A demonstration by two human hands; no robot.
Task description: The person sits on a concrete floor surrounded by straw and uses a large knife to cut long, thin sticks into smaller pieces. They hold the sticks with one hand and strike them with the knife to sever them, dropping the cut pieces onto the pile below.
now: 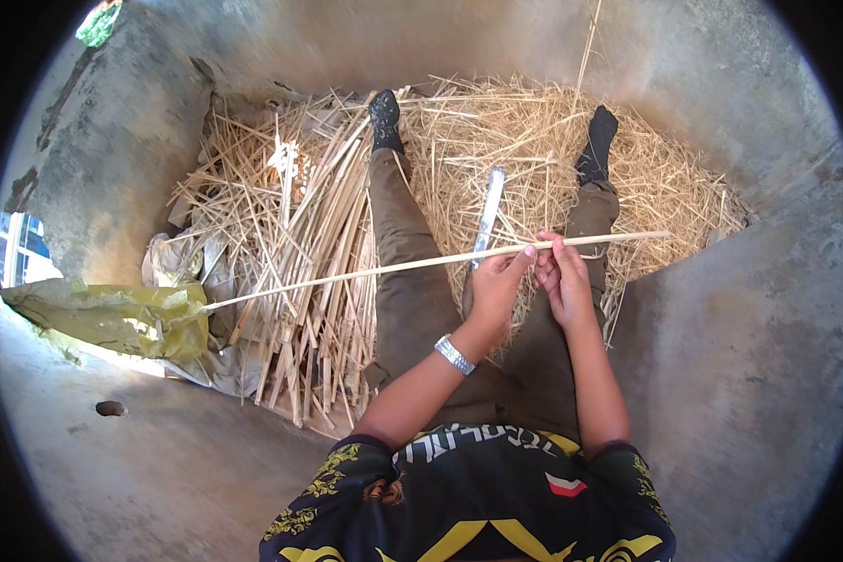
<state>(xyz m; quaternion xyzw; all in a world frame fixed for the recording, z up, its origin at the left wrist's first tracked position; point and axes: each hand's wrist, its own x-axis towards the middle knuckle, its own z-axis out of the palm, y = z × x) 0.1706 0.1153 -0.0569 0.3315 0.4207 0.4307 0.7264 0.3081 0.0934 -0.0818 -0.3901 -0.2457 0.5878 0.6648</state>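
A long, thin, pale bamboo strip (pixel 384 269) lies across my lap, slanting up from left to right. My left hand (pixel 498 286) pinches it near its right part, thumb on top, and a silver watch (pixel 454 354) is on that wrist. Close beside it, my right hand (pixel 564 281) has thumb and fingers closed on the same strip. A knife (pixel 490 208) with a worn, light blade points away from me next to my left hand. Its dark lower end is partly behind that hand, so I cannot tell whether the hand also grips it.
Split bamboo strips (pixel 314 272) are piled left of my outstretched left leg (pixel 407 225). Fine straw-like shavings (pixel 496 122) cover the floor between and beyond my feet. A yellow-green sheet (pixel 159 314) hangs at left by the strip's far end. Concrete walls (pixel 740 318) curve around me.
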